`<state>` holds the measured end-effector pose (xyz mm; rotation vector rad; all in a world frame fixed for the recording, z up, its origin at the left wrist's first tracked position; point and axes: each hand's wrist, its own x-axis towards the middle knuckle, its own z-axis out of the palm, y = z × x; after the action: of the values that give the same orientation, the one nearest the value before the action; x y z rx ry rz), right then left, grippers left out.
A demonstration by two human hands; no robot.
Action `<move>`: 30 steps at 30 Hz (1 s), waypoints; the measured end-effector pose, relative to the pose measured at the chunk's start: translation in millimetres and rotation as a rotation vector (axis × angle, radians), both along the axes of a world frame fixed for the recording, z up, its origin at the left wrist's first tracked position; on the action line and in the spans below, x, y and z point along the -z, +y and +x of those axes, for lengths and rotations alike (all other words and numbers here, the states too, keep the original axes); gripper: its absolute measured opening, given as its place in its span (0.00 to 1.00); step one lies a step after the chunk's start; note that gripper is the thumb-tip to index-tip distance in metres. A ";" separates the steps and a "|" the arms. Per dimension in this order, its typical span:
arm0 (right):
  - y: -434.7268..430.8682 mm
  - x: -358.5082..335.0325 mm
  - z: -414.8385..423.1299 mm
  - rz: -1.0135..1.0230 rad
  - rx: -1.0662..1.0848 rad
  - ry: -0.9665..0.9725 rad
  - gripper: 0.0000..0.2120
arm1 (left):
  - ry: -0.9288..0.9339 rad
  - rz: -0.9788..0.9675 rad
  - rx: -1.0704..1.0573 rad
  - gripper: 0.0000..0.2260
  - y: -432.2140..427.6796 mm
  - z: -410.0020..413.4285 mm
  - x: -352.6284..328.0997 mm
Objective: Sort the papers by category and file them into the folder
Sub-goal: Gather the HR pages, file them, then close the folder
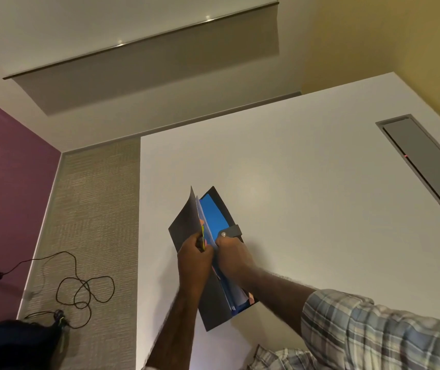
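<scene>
Our left hand (195,252) pinches the raised, curling front cover of a dark grey folder (187,222), fingers closed on its edge. Our right hand (233,253) presses into the opening beside the snap-button strap (231,233), closed over the papers (236,292); its fingertips are hidden. Inside we see a smooth blue divider (213,214) and pale sheets with coloured tabs. The folder lies on the white table (307,182), long axis running away from us, tilted slightly left. Its near end is partly covered by our forearms.
</scene>
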<state>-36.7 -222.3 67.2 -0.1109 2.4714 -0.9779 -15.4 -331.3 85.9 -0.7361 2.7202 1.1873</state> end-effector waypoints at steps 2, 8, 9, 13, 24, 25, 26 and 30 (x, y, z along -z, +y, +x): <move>1.8 3.2 -2.7 0.003 -0.010 -0.001 0.11 | -0.004 -0.001 0.006 0.13 1.7 0.1 0.2; 9.9 9.6 -5.5 0.028 -0.051 0.004 0.12 | -0.007 -0.010 0.009 0.12 9.9 0.4 3.1; 12.2 10.3 -5.8 0.020 -0.059 -0.002 0.12 | -0.006 -0.016 0.011 0.12 10.3 0.3 4.7; 26.8 14.2 -7.5 -0.078 0.009 0.000 0.16 | 0.026 -0.011 0.019 0.14 18.1 -7.9 5.2; 109.7 42.5 -25.4 -0.025 0.196 -0.061 0.32 | 0.014 -0.245 0.168 0.06 84.9 -53.4 76.0; 116.8 46.8 -24.5 -0.006 0.169 -0.069 0.32 | -0.057 -0.253 0.168 0.09 92.1 -57.9 81.2; 123.3 52.2 -22.7 0.021 0.139 -0.075 0.32 | -0.109 -0.266 0.173 0.12 98.0 -60.6 85.8; 141.4 65.1 -15.8 0.098 0.076 -0.075 0.27 | -0.114 -0.261 0.246 0.17 100.0 -51.3 107.8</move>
<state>-52.5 -80.8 2.1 0.0520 2.4650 -0.8730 -66.7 -231.3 -21.9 -0.4568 2.7968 0.7272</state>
